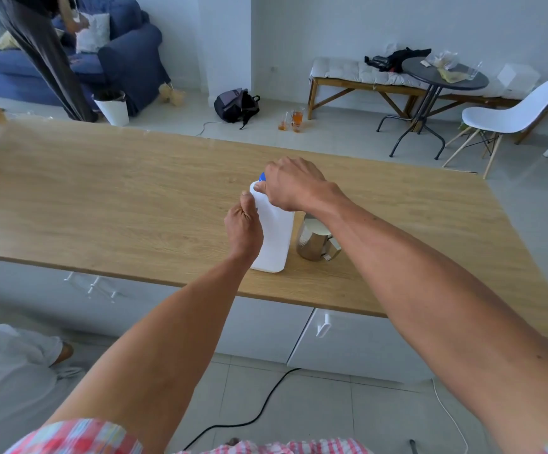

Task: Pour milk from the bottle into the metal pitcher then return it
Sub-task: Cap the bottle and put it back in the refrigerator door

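Two bare forearms reach out from checked pink sleeves over one wooden worktop. On it stand one white milk bottle and one metal pitcher, just beside each other near the front edge, the pitcher to the bottle's right. The bottle stands upright on its base. The left hand has its grip curled against the bottle's upper left side, holding it. The right hand is clenched over the bottle's top, where one blue cap peeks out at the fingers; the grip seems to be wrapped round that cap, though the hand hides most of it. The right forearm crosses above the pitcher's mouth, which shows a pale inside.

Beyond the worktop, the floor holds one dark backpack and what look like two glasses of amber drink. One white chair stands by one round dark table.
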Motion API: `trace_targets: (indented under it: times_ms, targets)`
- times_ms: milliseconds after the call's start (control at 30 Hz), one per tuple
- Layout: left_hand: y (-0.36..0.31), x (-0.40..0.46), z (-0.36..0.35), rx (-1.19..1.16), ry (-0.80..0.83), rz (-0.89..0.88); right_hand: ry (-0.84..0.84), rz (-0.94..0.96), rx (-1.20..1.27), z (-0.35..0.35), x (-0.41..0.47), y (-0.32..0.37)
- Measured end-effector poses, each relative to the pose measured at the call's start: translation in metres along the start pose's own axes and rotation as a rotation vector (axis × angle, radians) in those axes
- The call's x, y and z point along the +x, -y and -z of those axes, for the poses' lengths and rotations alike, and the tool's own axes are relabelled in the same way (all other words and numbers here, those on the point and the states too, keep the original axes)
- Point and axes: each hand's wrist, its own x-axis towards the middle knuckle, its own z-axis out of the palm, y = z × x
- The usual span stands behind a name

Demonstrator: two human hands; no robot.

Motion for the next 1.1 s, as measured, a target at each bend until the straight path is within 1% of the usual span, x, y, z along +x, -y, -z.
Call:
trace_targets:
  times_ms: [167,300,367,500,567,633,700,733,800,833,867,967,1100]
  targets:
    - [-0.004,0.001,0.003,0.020,0.048,0.014,-0.042,-0.044,0.185,-0.010,-0.003,-0.010]
    - [-0.008,-0.002,0.006,0.023,0.093,0.017,-0.211,-0.064,0.237,-0.029,-0.015,-0.013]
    - [-0.010,-0.003,0.008,0.015,0.121,0.015,-0.317,-0.153,0.383,-0.044,-0.023,-0.012]
    - [-0.013,-0.003,0.012,-0.005,0.119,-0.003,-0.549,-0.351,0.785,-0.082,-0.043,-0.004]
    - [-0.015,-0.004,0.013,-0.008,0.128,0.003,-0.584,-0.498,0.944,-0.102,-0.056,0.006]
    - [-0.017,-0.003,0.014,-0.008,0.146,0.022,-0.516,-0.681,1.085,-0.124,-0.066,0.017]
    - [-0.022,-0.003,0.016,-0.031,0.172,0.024,-0.406,-0.799,1.260,-0.145,-0.071,0.024]
    - [-0.025,-0.004,0.018,-0.042,0.187,0.016,-0.331,-0.832,1.358,-0.153,-0.071,0.028]
    - [-0.031,-0.005,0.021,-0.054,0.192,-0.006,-0.111,-0.889,1.559,-0.159,-0.070,0.033]
    - [-0.034,-0.006,0.023,-0.063,0.189,-0.014,-0.031,-0.908,1.668,-0.160,-0.069,0.035]
    - [-0.037,-0.007,0.025,-0.075,0.187,-0.020,0.008,-0.914,1.759,-0.162,-0.066,0.035]
    - [-0.044,-0.010,0.030,-0.104,0.175,-0.024,-0.021,-0.922,1.959,-0.167,-0.054,0.031]
    - [-0.051,-0.013,0.032,-0.103,0.128,-0.045,-0.041,-0.891,1.926,-0.166,-0.048,0.029]
